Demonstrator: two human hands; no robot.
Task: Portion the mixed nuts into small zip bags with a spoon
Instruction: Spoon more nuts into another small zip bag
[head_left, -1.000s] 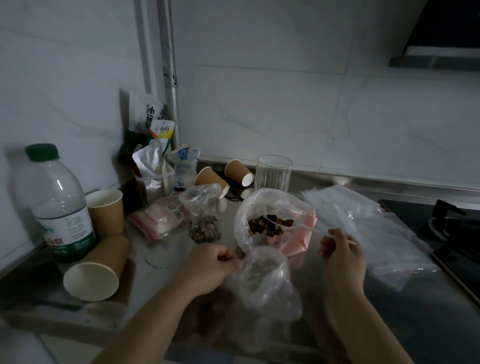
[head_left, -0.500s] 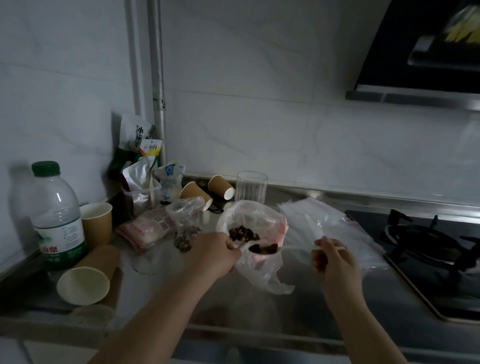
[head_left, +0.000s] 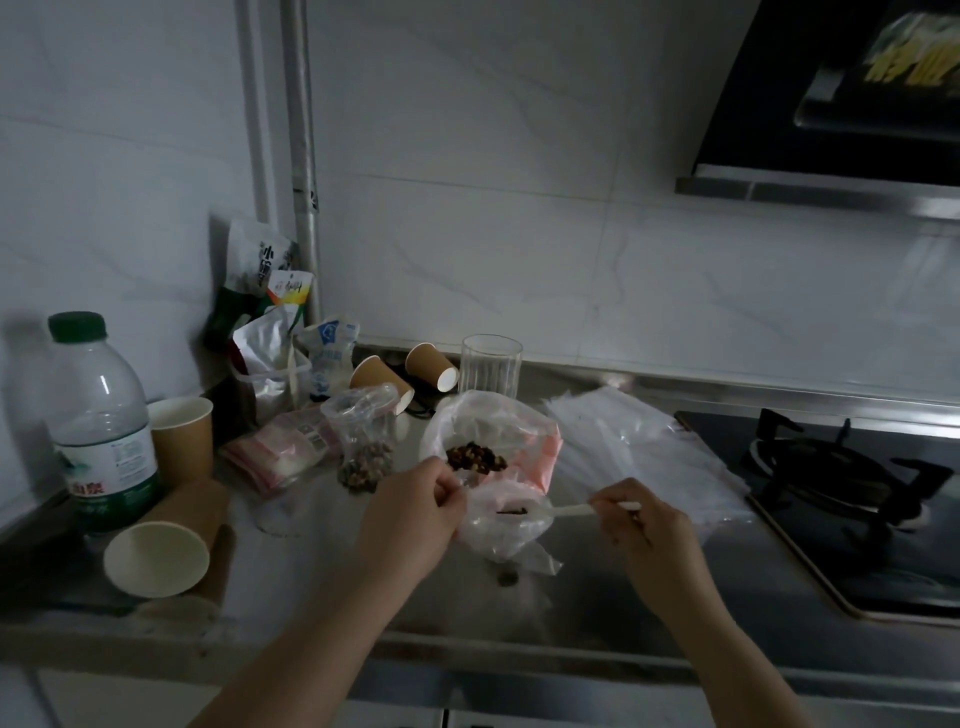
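Pretty dim kitchen shot, looking down at a steel bench (head_left: 291, 587). The person's left hand (head_left: 410, 519) has its fingers (head_left: 449, 491) curled and pinching the rim of a small zip bag (head_left: 506, 530), holding its mouth up just above the bench. The right hand (head_left: 647, 527) is pinching the handle of a white plastic spoon (head_left: 582, 510) between thumb and fingertips, and the spoon's bowl end is poked into the mouth of that little bag, with some dark bits visible inside it.

Right behind the small bag sits the big clear bag of mixed nuts (head_left: 475, 457), open at the top, with a pink pack leaning against its right side. To its left there's another small bag already filled with nuts (head_left: 363, 457), standing on the bench next to a flat pink-and-white packet (head_left: 280, 452).

One loose nut (head_left: 506, 578) is lying on the bench just below the held bag. A stack of empty clear zip bags (head_left: 639, 457) is spread out to the right, near the gas hob (head_left: 841, 483). Further left: a water bottle (head_left: 101, 431) with a green cap, an upright paper cup (head_left: 182, 436) beside it, and another paper cup (head_left: 166, 551) tipped on its side. A drinking glass (head_left: 491, 366) stands at the back.
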